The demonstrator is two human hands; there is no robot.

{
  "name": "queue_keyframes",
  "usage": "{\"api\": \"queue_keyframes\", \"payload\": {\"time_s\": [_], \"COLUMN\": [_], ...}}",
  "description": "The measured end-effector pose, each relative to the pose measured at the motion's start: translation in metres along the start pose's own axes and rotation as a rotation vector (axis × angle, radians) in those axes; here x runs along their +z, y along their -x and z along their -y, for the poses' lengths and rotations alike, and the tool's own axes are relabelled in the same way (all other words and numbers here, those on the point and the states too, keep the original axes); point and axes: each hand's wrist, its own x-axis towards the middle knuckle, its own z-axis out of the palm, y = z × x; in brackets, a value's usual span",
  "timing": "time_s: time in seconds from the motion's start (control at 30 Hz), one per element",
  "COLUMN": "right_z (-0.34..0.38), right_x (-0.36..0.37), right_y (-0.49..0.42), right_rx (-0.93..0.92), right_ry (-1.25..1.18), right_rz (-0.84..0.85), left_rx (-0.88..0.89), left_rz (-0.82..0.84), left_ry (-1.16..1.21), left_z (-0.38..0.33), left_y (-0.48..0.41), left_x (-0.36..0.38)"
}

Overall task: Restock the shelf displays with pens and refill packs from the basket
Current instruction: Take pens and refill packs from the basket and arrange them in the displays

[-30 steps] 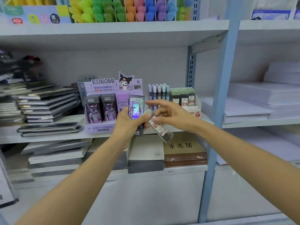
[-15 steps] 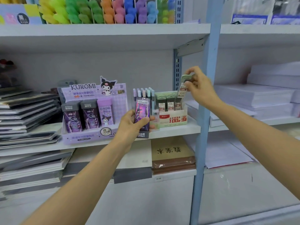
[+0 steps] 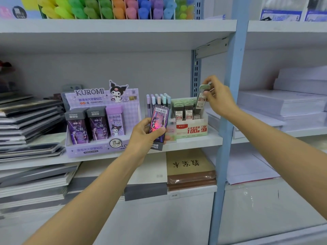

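My right hand (image 3: 218, 96) pinches a green-capped lead refill pack (image 3: 201, 99) by its top, holding it upright over the right end of the white and green refill display box (image 3: 192, 129). That box holds several matching green-capped packs. My left hand (image 3: 145, 134) grips a dark purple refill pack (image 3: 159, 123) upside down, in front of a clear holder of pastel pens (image 3: 158, 101). To the left stands the purple Kuromi display box (image 3: 92, 149) with three packs in its front row.
A blue shelf upright (image 3: 228, 121) stands just right of my right hand. Stacked notebooks (image 3: 30, 124) fill the left of the shelf, paper reams (image 3: 283, 103) the right bay. Coloured highlighters (image 3: 109, 7) line the shelf above. Brown books (image 3: 191, 167) lie below.
My right hand carried the green-capped pack from beside my left hand up and right to the green display box, then lowered it slightly. My left hand dropped a little with the purple pack.
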Motion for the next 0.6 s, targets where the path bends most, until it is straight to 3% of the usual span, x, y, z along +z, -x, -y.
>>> {"api": "queue_keyframes", "payload": {"time_s": [0.17, 0.43, 0.53, 0.6], "right_z": [-0.004, -0.004, 0.014, 0.033], "right_x": [0.012, 0.022, 0.018, 0.018], "right_y": [0.006, 0.006, 0.015, 0.025], "right_rx": [0.065, 0.107, -0.011, -0.079], "right_ry": [0.060, 0.187, 0.021, -0.219], "right_rz": [0.166, 0.092, 0.043, 0.147], "left_rx": [-0.006, -0.026, -0.026, -0.024], "left_rz": [0.016, 0.027, 0.055, 0.067], "left_ry": [0.011, -0.006, -0.058, -0.089], "left_z": [0.000, 0.002, 0.001, 0.000], "left_y": [0.001, 0.004, 0.005, 0.006], "left_x": [0.002, 0.000, 0.000, 0.001]}}
